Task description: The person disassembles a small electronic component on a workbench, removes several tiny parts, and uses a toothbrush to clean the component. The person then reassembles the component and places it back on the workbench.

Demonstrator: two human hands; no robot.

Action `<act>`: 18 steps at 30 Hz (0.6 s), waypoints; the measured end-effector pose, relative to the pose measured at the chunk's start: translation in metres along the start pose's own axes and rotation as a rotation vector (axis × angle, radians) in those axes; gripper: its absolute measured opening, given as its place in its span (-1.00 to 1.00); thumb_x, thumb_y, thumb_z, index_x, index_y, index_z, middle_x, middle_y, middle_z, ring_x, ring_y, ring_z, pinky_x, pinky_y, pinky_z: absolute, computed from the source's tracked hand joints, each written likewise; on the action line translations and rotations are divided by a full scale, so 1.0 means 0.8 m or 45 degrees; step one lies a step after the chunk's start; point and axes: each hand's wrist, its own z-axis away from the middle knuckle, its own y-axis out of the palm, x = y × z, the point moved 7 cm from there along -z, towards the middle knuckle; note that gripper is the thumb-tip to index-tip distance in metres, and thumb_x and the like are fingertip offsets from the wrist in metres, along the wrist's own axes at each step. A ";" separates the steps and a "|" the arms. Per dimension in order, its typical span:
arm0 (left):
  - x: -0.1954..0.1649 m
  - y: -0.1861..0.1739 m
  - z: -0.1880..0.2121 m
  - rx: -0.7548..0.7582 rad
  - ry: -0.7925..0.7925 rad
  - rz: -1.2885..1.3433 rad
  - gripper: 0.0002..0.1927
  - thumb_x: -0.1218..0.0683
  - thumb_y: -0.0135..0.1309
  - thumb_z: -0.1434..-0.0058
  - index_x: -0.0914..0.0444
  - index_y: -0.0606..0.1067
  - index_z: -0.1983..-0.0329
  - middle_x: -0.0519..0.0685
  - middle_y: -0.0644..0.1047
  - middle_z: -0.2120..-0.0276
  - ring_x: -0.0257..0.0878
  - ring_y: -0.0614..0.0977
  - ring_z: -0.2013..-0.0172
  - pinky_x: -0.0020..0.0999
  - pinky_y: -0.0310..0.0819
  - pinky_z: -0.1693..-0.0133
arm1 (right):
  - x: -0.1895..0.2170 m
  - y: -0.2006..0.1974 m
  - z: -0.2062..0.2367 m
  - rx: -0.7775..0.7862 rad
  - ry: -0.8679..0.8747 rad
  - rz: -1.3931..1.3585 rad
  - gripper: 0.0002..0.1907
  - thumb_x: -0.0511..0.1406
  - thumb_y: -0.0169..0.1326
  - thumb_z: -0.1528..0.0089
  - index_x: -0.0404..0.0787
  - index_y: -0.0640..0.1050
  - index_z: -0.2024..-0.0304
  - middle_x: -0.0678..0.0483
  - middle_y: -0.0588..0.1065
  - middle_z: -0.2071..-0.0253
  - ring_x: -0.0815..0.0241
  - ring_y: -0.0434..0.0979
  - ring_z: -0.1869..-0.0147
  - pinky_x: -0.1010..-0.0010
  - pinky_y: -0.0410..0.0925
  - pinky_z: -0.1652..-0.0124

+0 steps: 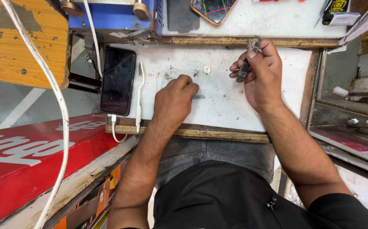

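On the white table point(235, 108), the left hand point(173, 99) presses curled fingers on one flat metal strip point(198, 96). Beyond, the right hand point(260, 74) has fingers clamped on one metal tool point(246, 63). One small chip point(207, 70) lies between the hands. Two phones: one black point(117, 80) at the left, one cracked point(212, 9) farthest.

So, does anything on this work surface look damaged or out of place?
Yes. The phone with the orange case at the top edge has a cracked screen with coloured lines across it. The yellow board at upper left has chipped paint. Small loose parts lie scattered on the white surface between the left hand and right hand.
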 end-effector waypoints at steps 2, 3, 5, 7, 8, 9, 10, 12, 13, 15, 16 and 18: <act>0.006 -0.002 -0.001 -0.079 -0.039 0.093 -0.85 0.22 0.17 -0.27 0.21 0.62 0.11 -0.02 0.62 0.15 -0.13 0.70 0.18 -0.29 0.64 0.17 | -0.003 0.001 0.001 -0.009 0.038 0.016 -0.90 -0.27 0.02 -0.46 -0.11 0.37 0.06 0.05 0.52 0.28 0.19 0.65 0.17 0.35 0.58 0.19; 0.011 -0.005 -0.002 -0.136 -0.075 0.175 -0.85 0.22 0.17 -0.29 0.21 0.61 0.09 -0.03 0.62 0.15 -0.14 0.71 0.18 -0.30 0.65 0.15 | -0.003 0.002 0.000 -0.013 0.051 0.024 -0.91 -0.28 0.01 -0.47 -0.11 0.37 0.06 0.05 0.51 0.28 0.20 0.65 0.18 0.37 0.58 0.20; 0.018 -0.008 -0.006 -0.193 -0.135 0.256 -0.78 0.20 0.19 -0.29 0.22 0.59 0.00 -0.02 0.63 0.16 -0.14 0.70 0.20 -0.30 0.65 0.16 | -0.004 0.002 -0.002 -0.021 0.071 0.021 -0.93 -0.30 -0.02 -0.46 -0.11 0.38 0.05 0.05 0.53 0.25 0.22 0.64 0.21 0.40 0.56 0.24; 0.020 -0.006 -0.013 -0.209 -0.181 0.240 -0.65 0.19 0.20 -0.27 0.24 0.57 -0.13 0.02 0.62 0.19 -0.13 0.70 0.25 -0.28 0.63 0.23 | -0.005 0.004 -0.002 -0.019 0.088 0.027 -0.95 -0.31 -0.03 -0.47 -0.11 0.38 0.04 0.04 0.53 0.23 0.24 0.63 0.22 0.42 0.56 0.26; 0.020 -0.001 -0.018 -0.159 -0.209 0.178 -0.63 0.17 0.21 -0.26 0.24 0.56 -0.15 0.03 0.62 0.21 -0.13 0.69 0.29 -0.28 0.62 0.26 | -0.005 0.005 -0.002 -0.017 0.089 0.036 -0.96 -0.31 -0.04 -0.47 -0.12 0.38 0.05 0.04 0.53 0.23 0.25 0.63 0.23 0.43 0.56 0.27; 0.019 0.005 -0.022 -0.108 -0.238 0.116 -0.61 0.15 0.22 -0.26 0.24 0.55 -0.17 0.03 0.61 0.22 -0.14 0.68 0.32 -0.28 0.62 0.29 | -0.006 0.006 -0.003 -0.013 0.092 0.046 -0.97 -0.32 -0.05 -0.48 -0.13 0.38 0.06 0.04 0.53 0.23 0.25 0.63 0.23 0.43 0.56 0.27; 0.018 0.011 -0.025 -0.056 -0.269 0.053 -0.58 0.12 0.23 -0.25 0.23 0.54 -0.18 0.04 0.61 0.24 -0.14 0.67 0.36 -0.28 0.61 0.32 | -0.006 0.007 -0.003 -0.012 0.098 0.052 -0.97 -0.32 -0.05 -0.48 -0.13 0.38 0.06 0.03 0.53 0.23 0.26 0.63 0.24 0.43 0.56 0.28; 0.013 0.015 -0.028 -0.069 -0.239 -0.027 -0.66 0.12 0.23 -0.26 0.23 0.56 -0.10 0.02 0.60 0.25 -0.16 0.68 0.33 -0.29 0.61 0.33 | -0.007 0.007 -0.004 -0.019 0.108 0.066 -0.97 -0.33 -0.05 -0.48 -0.13 0.38 0.06 0.03 0.54 0.23 0.26 0.63 0.24 0.44 0.56 0.28; 0.011 0.017 -0.029 -0.072 -0.221 -0.066 -0.70 0.11 0.23 -0.26 0.23 0.57 -0.06 0.02 0.60 0.25 -0.17 0.68 0.32 -0.29 0.61 0.33 | -0.007 0.007 -0.004 -0.025 0.114 0.081 -0.97 -0.33 -0.05 -0.48 -0.13 0.38 0.06 0.03 0.54 0.23 0.27 0.63 0.25 0.44 0.56 0.29; 0.015 0.019 -0.030 -0.066 -0.247 -0.058 -0.77 0.10 0.23 -0.26 0.26 0.56 0.04 0.03 0.59 0.24 -0.16 0.67 0.33 -0.28 0.60 0.34 | -0.008 0.005 -0.004 -0.043 0.123 0.109 -0.97 -0.33 -0.05 -0.48 -0.13 0.38 0.06 0.02 0.54 0.23 0.27 0.62 0.26 0.46 0.55 0.31; 0.016 0.020 -0.028 -0.062 -0.259 -0.054 -0.79 0.10 0.23 -0.26 0.27 0.56 0.10 0.04 0.58 0.23 -0.16 0.67 0.33 -0.28 0.60 0.35 | -0.008 0.005 -0.004 -0.046 0.124 0.110 -0.97 -0.33 -0.06 -0.47 -0.14 0.38 0.06 0.02 0.54 0.23 0.27 0.62 0.26 0.45 0.55 0.31; 0.009 0.016 -0.025 -0.116 -0.175 0.032 -0.84 0.13 0.21 -0.30 0.26 0.53 0.12 0.00 0.58 0.23 -0.19 0.67 0.31 -0.30 0.61 0.30 | -0.008 0.004 -0.004 -0.048 0.128 0.110 -0.97 -0.34 -0.06 -0.46 -0.16 0.39 0.06 0.01 0.53 0.24 0.28 0.61 0.27 0.45 0.56 0.30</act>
